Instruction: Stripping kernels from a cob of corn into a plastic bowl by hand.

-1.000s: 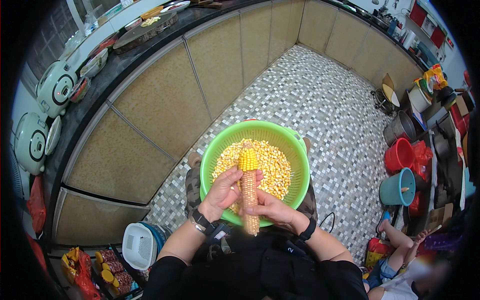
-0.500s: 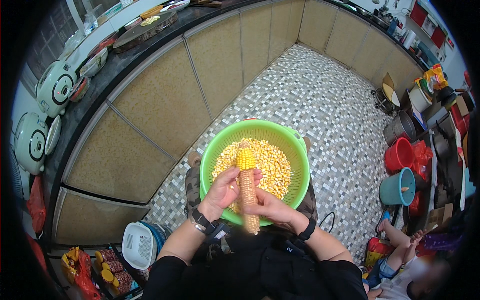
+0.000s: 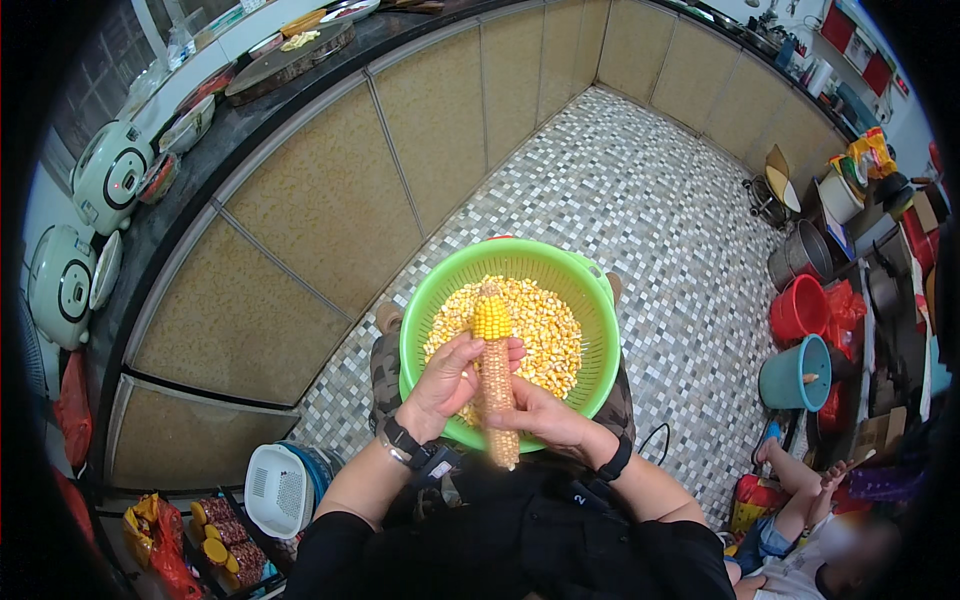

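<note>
A corn cob (image 3: 497, 385) is held lengthwise above a green colander (image 3: 412, 290). Yellow kernels cover only its far end; the rest of its length is bare. My left hand (image 3: 440, 382) closes on the cob from the left, its thumb at the border between kernels and bare cob and its fingertips showing on the far side. My right hand (image 3: 548, 412) grips the bare lower part, thumb across it. Loose corn kernels (image 3: 550, 335) lie in the colander, which rests on my lap between my knees.
Cabinets with a dark countertop (image 3: 215, 165) curve along the left, bearing two rice cookers (image 3: 110, 178). A white basket (image 3: 278, 490) stands at lower left. Right of the tiled floor (image 3: 660, 260) are a red bucket (image 3: 798, 308) and a blue bucket (image 3: 795, 375). Another person (image 3: 790, 545) sits at lower right.
</note>
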Demonstrator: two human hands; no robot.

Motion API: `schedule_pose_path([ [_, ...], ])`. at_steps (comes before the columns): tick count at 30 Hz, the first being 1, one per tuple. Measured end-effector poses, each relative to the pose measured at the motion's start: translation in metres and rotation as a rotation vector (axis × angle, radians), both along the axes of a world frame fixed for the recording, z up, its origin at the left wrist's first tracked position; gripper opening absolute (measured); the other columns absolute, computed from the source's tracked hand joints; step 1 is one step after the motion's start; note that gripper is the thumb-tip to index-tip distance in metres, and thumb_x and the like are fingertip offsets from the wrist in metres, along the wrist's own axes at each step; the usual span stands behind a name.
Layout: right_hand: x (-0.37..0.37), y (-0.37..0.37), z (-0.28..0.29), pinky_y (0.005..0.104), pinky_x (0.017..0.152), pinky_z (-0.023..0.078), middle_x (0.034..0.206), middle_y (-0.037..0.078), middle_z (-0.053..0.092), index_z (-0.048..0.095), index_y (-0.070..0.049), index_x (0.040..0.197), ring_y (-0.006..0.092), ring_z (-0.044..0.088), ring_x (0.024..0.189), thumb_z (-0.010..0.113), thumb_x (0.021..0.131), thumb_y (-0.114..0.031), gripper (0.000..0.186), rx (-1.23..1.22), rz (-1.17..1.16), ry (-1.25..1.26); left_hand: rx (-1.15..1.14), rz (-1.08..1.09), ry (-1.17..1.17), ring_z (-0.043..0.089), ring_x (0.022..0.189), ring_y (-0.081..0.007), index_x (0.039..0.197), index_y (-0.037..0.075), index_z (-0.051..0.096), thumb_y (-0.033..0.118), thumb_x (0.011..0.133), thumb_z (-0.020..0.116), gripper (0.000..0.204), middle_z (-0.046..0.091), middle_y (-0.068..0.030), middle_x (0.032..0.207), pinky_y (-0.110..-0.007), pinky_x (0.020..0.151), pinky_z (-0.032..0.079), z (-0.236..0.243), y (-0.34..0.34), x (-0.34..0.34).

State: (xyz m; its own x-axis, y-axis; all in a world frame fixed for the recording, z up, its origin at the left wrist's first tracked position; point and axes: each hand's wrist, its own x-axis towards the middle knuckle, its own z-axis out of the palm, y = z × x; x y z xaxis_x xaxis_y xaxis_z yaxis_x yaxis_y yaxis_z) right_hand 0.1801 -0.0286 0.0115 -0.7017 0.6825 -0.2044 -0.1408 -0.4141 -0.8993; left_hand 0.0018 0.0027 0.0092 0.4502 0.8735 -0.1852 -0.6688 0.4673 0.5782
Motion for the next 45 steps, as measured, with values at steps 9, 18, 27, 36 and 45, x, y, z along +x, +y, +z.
schedule_pose_path([
  [9,0.001,0.0,0.002,0.0295,0.084,0.048,0.101,0.007,0.059,0.045,0.001,0.119,0.014,0.058,0.093,0.063,0.088,-0.016,0.04,-0.04,-0.011,0.044,0.105,-0.055,-0.097,0.048,0.121,-0.0363,0.131,-0.006,0.039,0.025,0.093,0.049,0.05,0.05,-0.0266,0.126,-0.047,0.107,0.035,-0.003,0.003,-0.002],
  [18,0.0,-0.001,0.002,0.0278,0.083,0.046,0.1,0.007,0.057,0.046,0.002,0.117,0.0131,0.056,0.092,0.065,0.086,-0.018,0.042,0.05,-0.024,-0.08,-0.011,0.026,-0.011,0.053,0.115,-0.0354,0.128,-0.006,0.043,0.031,0.095,0.05,0.05,0.053,-0.0263,0.123,-0.048,0.1,0.043,-0.006,0.001,0.001],
  [27,0.0,-0.001,0.0,0.0278,0.083,0.046,0.1,0.006,0.057,0.047,0.0,0.117,0.0128,0.055,0.092,0.065,0.086,-0.018,0.04,0.044,-0.019,-0.069,0.002,0.021,-0.024,0.053,0.115,-0.0357,0.128,-0.006,0.043,0.029,0.096,0.049,0.048,0.054,-0.0265,0.122,-0.048,0.1,0.043,-0.005,0.001,0.001],
  [36,0.0,-0.001,0.003,0.0286,0.084,0.047,0.102,0.007,0.058,0.045,0.001,0.12,0.0132,0.056,0.095,0.065,0.087,-0.016,0.042,0.005,-0.018,-0.031,0.019,0.003,-0.048,0.049,0.119,-0.0367,0.127,-0.008,0.042,0.025,0.097,0.048,0.045,0.051,-0.0276,0.124,-0.046,0.103,0.04,-0.003,0.0,-0.001],
  [45,0.001,-0.002,0.003,0.0294,0.084,0.048,0.103,0.008,0.058,0.044,0.001,0.121,0.0143,0.058,0.094,0.063,0.088,-0.016,0.042,0.022,-0.001,-0.017,0.0,-0.019,-0.128,0.048,0.121,-0.0372,0.129,-0.006,0.04,0.016,0.094,0.049,0.042,0.051,-0.0279,0.125,-0.047,0.105,0.038,-0.002,0.0,-0.002],
])
